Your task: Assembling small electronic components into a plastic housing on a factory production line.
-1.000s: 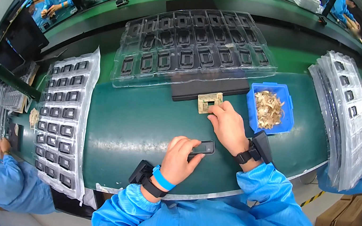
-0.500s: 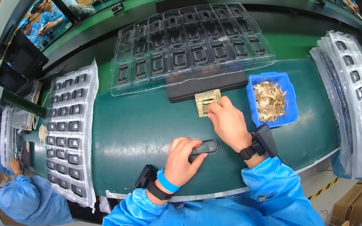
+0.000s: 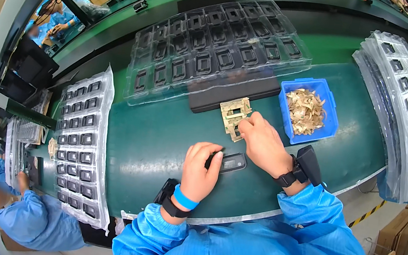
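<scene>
A dark rectangular casing [image 3: 234, 162] lies on the green work surface between my hands. Just left of it is my left hand [image 3: 200, 173], thumb and forefinger closed round a small black part [image 3: 214, 156] whose kind I cannot make out. My right hand [image 3: 267, 148] reaches to a cream die-cut sheet [image 3: 234, 112] with openings cut in it. Thumb and forefinger pinch at that sheet's lower right edge, and the fingertips hide what exactly lies between them. The sheet's far side rests against a flat dark block [image 3: 208, 104].
To the right stands a blue bin [image 3: 329, 128] of cream scraps [image 3: 305, 112]. Clear trays [image 3: 195, 50] with dark frames are at the back. Another filled tray [image 3: 84, 140] is at left, stacked trays [image 3: 401, 112] at right. Co-workers [image 3: 32, 217] sit nearby.
My left hand has come off the casing and moved slightly left, leaving it on the surface. My right hand has shifted slightly right and nearer, uncovering more of the cream sheet.
</scene>
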`<act>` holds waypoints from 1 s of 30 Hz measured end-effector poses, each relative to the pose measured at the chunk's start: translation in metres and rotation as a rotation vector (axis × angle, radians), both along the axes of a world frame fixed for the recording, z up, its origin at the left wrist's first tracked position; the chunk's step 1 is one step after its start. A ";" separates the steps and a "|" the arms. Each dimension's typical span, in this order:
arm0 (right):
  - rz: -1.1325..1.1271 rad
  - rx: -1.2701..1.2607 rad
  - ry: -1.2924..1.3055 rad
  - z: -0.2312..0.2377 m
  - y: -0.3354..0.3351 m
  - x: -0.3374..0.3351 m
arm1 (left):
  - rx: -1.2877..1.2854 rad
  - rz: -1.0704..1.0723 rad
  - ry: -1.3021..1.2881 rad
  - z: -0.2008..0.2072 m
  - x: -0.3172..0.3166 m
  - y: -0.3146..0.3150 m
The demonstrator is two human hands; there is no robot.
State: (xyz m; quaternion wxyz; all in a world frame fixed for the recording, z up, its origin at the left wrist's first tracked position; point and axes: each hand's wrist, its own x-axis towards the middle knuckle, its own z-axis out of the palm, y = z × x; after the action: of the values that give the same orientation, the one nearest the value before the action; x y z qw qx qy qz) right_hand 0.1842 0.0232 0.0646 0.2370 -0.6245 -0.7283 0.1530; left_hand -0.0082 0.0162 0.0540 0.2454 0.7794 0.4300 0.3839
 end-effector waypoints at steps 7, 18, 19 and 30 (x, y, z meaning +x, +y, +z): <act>0.143 0.279 -0.204 0.019 -0.020 -0.008 | -0.332 0.056 -0.050 0.024 0.009 0.026; -0.035 0.340 0.267 0.020 -0.037 -0.012 | -0.399 0.026 -0.210 0.022 0.022 0.005; -0.041 0.351 0.261 0.020 -0.037 -0.012 | -0.417 0.020 -0.255 0.023 0.024 0.003; -0.001 0.485 0.122 0.009 -0.038 -0.004 | -0.601 -0.009 -0.363 0.022 0.031 -0.003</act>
State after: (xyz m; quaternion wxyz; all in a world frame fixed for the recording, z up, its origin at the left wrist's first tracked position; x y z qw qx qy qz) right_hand 0.1799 -0.0150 0.0735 0.4236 -0.5395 -0.7276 0.0111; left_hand 0.0233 0.0134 0.0757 0.5380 0.5934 0.4696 0.3713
